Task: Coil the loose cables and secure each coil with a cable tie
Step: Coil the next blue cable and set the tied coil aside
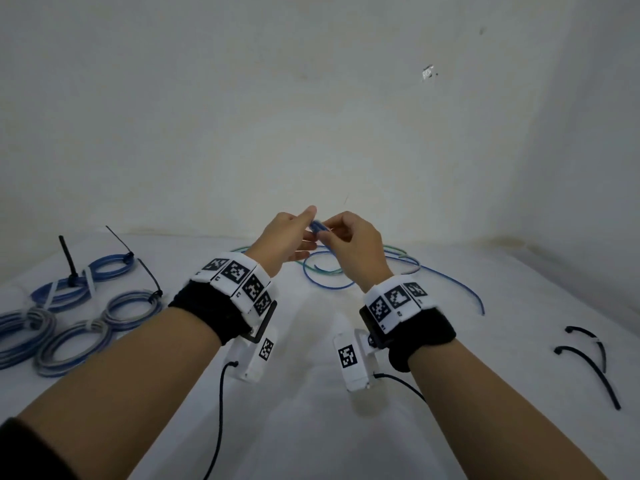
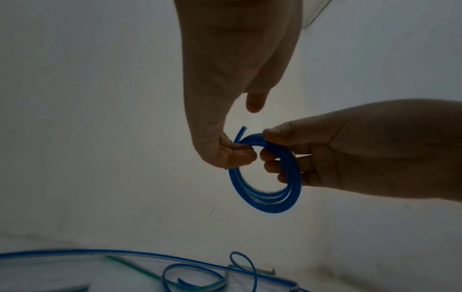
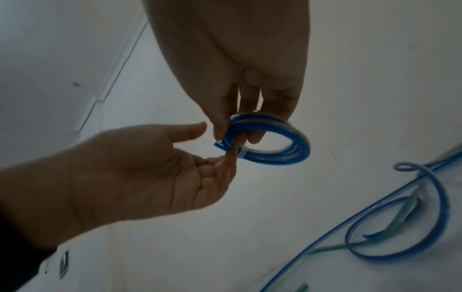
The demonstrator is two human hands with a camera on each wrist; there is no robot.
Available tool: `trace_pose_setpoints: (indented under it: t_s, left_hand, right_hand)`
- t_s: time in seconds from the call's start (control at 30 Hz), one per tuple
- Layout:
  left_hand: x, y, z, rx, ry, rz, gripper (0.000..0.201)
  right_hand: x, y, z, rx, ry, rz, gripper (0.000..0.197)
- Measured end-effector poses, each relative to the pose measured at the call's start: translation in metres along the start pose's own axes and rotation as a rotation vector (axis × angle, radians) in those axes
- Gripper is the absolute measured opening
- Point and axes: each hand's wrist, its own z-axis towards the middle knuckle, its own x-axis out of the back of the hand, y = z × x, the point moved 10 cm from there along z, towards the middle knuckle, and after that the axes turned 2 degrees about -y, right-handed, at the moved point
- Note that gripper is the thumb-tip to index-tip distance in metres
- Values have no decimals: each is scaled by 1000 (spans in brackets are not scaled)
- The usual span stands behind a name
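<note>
A small blue cable coil [image 1: 317, 226] is held up in the air above the white table [image 1: 311, 427], between both hands. In the left wrist view the left hand [image 2: 235, 152] pinches the blue cable coil [image 2: 262, 205] on its left side, just below the cable's free end [image 2: 242, 130]. The right hand [image 2: 267, 144] grips the coil's other side. In the right wrist view the right hand [image 3: 232, 134] has fingers through the blue coil [image 3: 295, 156] and its thumb on the outside. The left hand [image 3: 225, 158] touches the coil's left edge, where a small pale piece [image 3: 242, 154] shows. In the head view the left hand [image 1: 304, 233] and right hand [image 1: 329, 233] meet.
Several tied blue and grey coils [image 1: 72, 344] lie at the table's left, some with black tie tails sticking up [image 1: 67, 258]. Loose blue and green cables [image 1: 329, 275] sprawl under the hands, one long blue strand [image 1: 450, 282] running right. Two black cable ties [image 1: 588, 368] lie at the right. A wall stands close behind.
</note>
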Motion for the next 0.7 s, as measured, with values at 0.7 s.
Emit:
trace_pose_setpoints:
  t_s: [0.7]
  left_hand:
    - [234, -44, -67, 54, 224, -454, 32]
  right_hand:
    - [-232, -54, -39, -318, -549, 303, 33]
